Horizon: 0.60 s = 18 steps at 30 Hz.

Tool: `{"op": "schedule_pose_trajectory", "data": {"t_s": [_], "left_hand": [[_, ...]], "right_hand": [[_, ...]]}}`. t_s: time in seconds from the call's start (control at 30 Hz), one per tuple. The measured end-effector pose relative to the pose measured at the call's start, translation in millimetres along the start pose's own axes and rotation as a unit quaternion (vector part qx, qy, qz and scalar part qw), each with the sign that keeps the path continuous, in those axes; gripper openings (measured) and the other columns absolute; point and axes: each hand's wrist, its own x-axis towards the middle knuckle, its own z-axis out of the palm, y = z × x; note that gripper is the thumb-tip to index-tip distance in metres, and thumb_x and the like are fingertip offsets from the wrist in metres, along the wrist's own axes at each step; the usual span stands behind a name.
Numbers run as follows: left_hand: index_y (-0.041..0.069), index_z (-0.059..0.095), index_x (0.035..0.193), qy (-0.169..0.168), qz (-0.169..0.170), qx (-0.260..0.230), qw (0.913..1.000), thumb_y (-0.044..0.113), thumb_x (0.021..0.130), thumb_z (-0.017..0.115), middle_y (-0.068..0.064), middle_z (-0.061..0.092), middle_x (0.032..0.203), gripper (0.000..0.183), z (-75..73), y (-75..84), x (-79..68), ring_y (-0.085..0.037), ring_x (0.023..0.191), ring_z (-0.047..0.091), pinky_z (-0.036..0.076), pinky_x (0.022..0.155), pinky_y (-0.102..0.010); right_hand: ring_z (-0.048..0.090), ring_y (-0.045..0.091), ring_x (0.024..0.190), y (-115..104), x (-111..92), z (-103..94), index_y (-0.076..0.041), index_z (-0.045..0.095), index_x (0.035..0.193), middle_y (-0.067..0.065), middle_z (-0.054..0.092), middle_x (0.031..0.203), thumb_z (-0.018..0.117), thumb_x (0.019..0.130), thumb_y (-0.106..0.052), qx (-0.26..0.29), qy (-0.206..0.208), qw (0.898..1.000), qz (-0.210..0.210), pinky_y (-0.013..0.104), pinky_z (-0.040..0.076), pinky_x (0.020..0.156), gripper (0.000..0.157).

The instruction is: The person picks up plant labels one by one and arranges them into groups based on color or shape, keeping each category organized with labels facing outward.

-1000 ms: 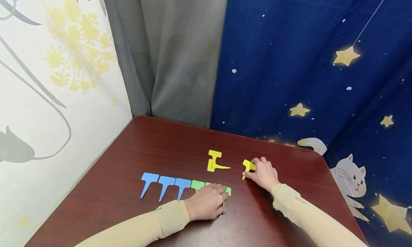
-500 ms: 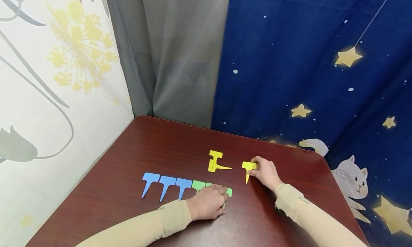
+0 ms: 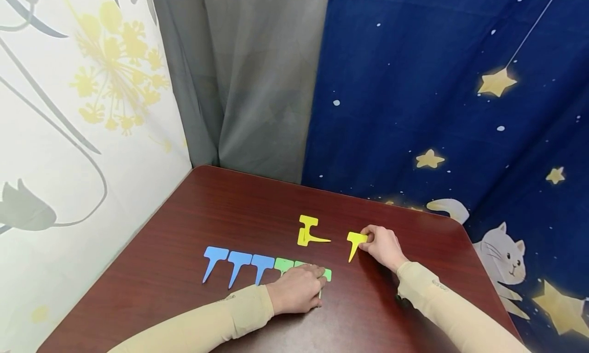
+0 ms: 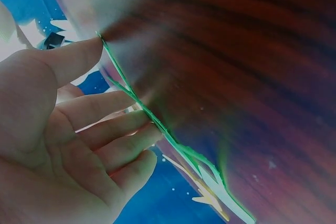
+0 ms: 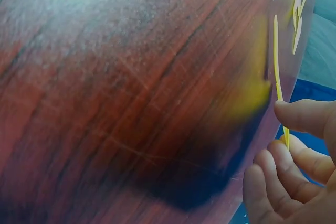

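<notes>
My right hand pinches a yellow T-shaped plant label by one end of its head, thumb against fingers. The right wrist view shows this label edge-on, just above the tabletop. My left hand lies over green plant labels, hiding much of them; in the left wrist view its fairly straight fingers and thumb touch the green labels. Left of it, several labels form a row with blue ones at the far end. Two loose yellow labels overlap farther back.
All the labels lie on a dark red-brown wooden table with rounded far corners. Behind it hang a grey curtain and a blue starry curtain. A white patterned cloth runs along the left side.
The yellow label in my right hand has turned, its head coming level and its point facing toward me. My left hand stays on the green labels.
</notes>
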Motion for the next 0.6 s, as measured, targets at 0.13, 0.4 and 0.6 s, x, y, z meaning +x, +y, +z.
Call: {"op": "schedule_pose_trajectory", "data": {"t_s": [0.13, 0.4, 0.6], "left_hand": [[0.016, 0.069, 0.128, 0.0, -0.002, -0.001, 1.0, 0.047, 0.094, 0.069, -0.006, 0.057, 0.143, 0.046, 0.9, 0.4, -0.3, -0.019, 0.133, 0.053, 0.038, 0.11, -0.028], [0.014, 0.068, 0.129, 0.008, 0.001, -0.002, 1.0, 0.047, 0.094, 0.068, -0.007, 0.057, 0.143, 0.048, 3.9, -2.5, -0.9, -0.02, 0.133, 0.053, 0.04, 0.109, -0.029], [0.013, 0.067, 0.133, 0.009, -0.001, -0.021, 0.9997, 0.046, 0.095, 0.068, -0.008, 0.055, 0.145, 0.05, 5.3, -2.6, -1.3, -0.02, 0.134, 0.051, 0.041, 0.109, -0.031]], "right_hand": [[0.059, 0.021, 0.079, -1.6, -2.7, -4.1, -0.013, 0.074, 0.105, 0.002, 0.065, 0.092, 0.087, 0.079, -0.019, -0.021, 0.012, 1.0, -0.016, 0.039, 0.052, 0.072, 0.03], [0.06, 0.03, 0.102, -4.5, -14.1, -8.0, -0.017, 0.075, 0.106, 0.007, 0.059, 0.119, 0.088, 0.079, -0.024, -0.044, 0.028, 0.995, -0.083, 0.05, 0.051, 0.088, 0.031], [0.057, 0.031, 0.115, -5.7, -28.2, -7.5, -0.02, 0.074, 0.107, 0.013, 0.054, 0.135, 0.088, 0.079, -0.023, -0.028, 0.032, 0.994, -0.098, 0.054, 0.048, 0.094, 0.031]]}}
